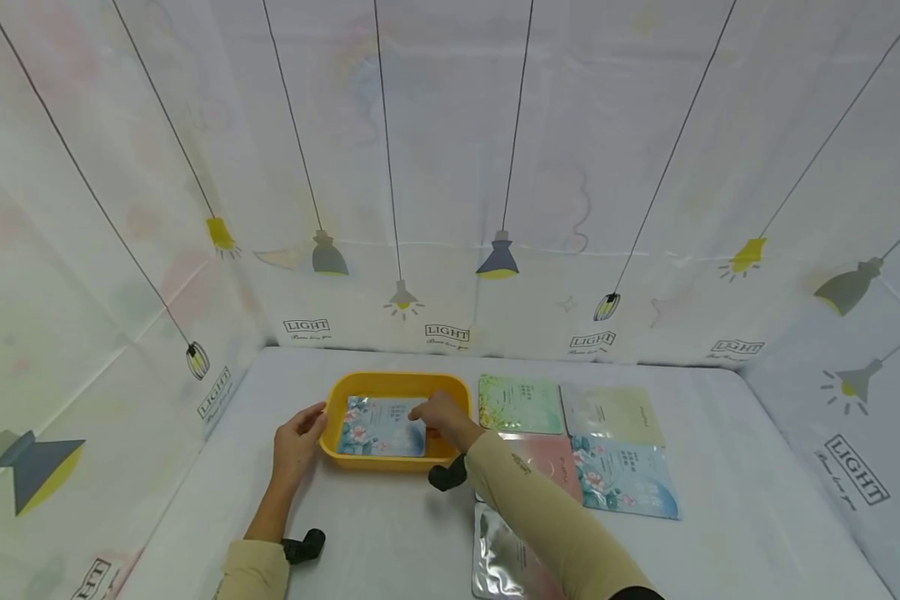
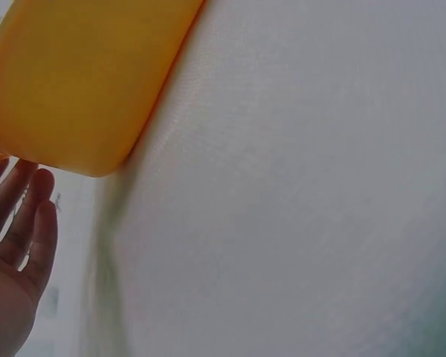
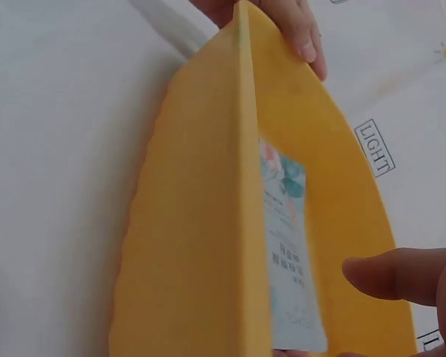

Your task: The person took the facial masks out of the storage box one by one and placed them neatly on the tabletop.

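Note:
A yellow plastic tray (image 1: pixel 390 463) stands on the white table with a blue floral sheet-mask packet (image 1: pixel 382 429) lying face up inside it. My left hand (image 1: pixel 297 437) holds the tray's left end by the rim; in the left wrist view its fingers (image 2: pixel 41 238) reach up to the tray's end. Inside the tray, at the packet's right end, is my right hand (image 1: pixel 444 417). Its thumb (image 3: pixel 394 275) is extended and apart from the packet in the right wrist view; the other fingers are mostly hidden near the packet's edge.
Right of the tray lie more packets: green (image 1: pixel 520 404), pale yellow-green (image 1: pixel 622 414), pink (image 1: pixel 551 458), blue floral (image 1: pixel 626 477) and silver (image 1: pixel 495 554). My right forearm crosses the pink and silver ones. White printed curtains (image 1: pixel 450 167) stand behind and beside the table.

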A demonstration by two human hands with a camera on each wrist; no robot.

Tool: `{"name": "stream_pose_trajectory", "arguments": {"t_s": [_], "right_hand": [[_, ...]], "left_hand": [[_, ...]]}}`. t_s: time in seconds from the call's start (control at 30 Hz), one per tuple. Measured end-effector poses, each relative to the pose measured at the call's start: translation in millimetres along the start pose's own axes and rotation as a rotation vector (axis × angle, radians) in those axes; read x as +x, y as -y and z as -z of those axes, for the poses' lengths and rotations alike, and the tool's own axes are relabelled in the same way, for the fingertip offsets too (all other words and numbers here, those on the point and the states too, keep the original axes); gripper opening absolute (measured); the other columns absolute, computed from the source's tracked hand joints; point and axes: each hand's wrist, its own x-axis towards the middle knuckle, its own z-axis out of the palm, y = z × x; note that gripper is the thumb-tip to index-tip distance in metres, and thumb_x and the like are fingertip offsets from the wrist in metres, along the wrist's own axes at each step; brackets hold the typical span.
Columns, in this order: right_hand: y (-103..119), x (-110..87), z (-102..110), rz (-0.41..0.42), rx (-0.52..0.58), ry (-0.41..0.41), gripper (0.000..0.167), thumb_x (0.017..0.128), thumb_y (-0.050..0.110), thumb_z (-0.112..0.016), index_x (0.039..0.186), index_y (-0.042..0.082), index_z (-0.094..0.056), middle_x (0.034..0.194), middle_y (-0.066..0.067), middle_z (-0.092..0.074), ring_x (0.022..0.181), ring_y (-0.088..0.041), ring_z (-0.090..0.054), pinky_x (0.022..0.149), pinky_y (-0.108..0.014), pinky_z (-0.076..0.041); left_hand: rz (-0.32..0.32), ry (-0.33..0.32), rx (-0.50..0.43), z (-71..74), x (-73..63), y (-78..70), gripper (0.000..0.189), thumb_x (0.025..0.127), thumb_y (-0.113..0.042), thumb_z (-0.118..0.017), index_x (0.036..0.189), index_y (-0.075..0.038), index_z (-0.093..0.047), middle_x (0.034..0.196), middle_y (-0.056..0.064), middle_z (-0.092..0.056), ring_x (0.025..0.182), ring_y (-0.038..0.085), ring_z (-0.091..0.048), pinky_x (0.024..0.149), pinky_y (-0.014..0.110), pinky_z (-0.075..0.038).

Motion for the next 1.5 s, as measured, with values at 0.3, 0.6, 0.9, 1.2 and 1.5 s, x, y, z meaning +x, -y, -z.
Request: {"name": "stream_pose_trajectory", "arguments": {"t_s": [0.3,0.6,0.9,1.2,1.5], "right_hand": [[-4.6,-4.0,2.3,-0.039,0.207,-0.004,0.032,0.085,0.001,-0.066,0.115,-0.008,-0.064,0.106,-0.014,-0.066,0.08,-0.021,-0.062,0.077,-0.031,-0.057],[-3.5,-6.0,1.6,0.035,0.078,0.131,0.033,0.086,0.002,-0.067,0.117,-0.007,-0.058,0.1,-0.015,-0.069,0.079,-0.022,-0.068,0.075,-0.034,-0.06],[-7.4,-7.7,-5.4,0.081,0.154,0.074,0.026,0.087,0.002,-0.066,0.112,-0.004,-0.066,0.101,-0.012,-0.071,0.082,-0.02,-0.066,0.082,-0.033,-0.058],[-9.9,-6.7,-5.4,0.096,0.204,0.068,0.029,0.088,0.005,-0.066,0.116,-0.003,-0.065,0.107,-0.013,-0.071,0.086,-0.02,-0.067,0.083,-0.033,-0.057],[-9.2,-7.1,-1.3,0.119,0.249,0.04,0.029,0.088,0.004,-0.065,0.116,-0.003,-0.065,0.105,-0.013,-0.07,0.082,-0.018,-0.067,0.076,-0.031,-0.059]], "left_hand": [[-0.014,-0.018,-0.037,-5.6,-3.4,-3.3,0.035,0.097,-0.024,-0.06,0.126,-0.005,-0.063,0.117,0.016,-0.067,0.095,0.013,-0.057,0.072,0.005,-0.044],[-0.016,-0.018,-0.034,-3.5,-1.8,2.1,0.035,0.097,-0.028,-0.06,0.127,-0.01,-0.064,0.118,0.012,-0.067,0.095,0.011,-0.056,0.073,0.007,-0.044],[-0.001,-0.019,-0.024,-3.7,-4.2,2.0,0.036,0.097,-0.027,-0.06,0.128,-0.009,-0.063,0.119,0.013,-0.067,0.1,0.017,-0.057,0.074,0.005,-0.044],[0.0,-0.016,-0.028,-4.5,-2.0,2.6,0.037,0.097,-0.028,-0.06,0.128,-0.008,-0.063,0.119,0.014,-0.066,0.099,0.016,-0.058,0.072,0.005,-0.045],[0.022,0.001,-0.017,-0.9,-0.6,1.0,0.036,0.098,-0.027,-0.058,0.129,-0.009,-0.061,0.122,0.013,-0.065,0.105,0.021,-0.057,0.073,0.003,-0.043]]}}
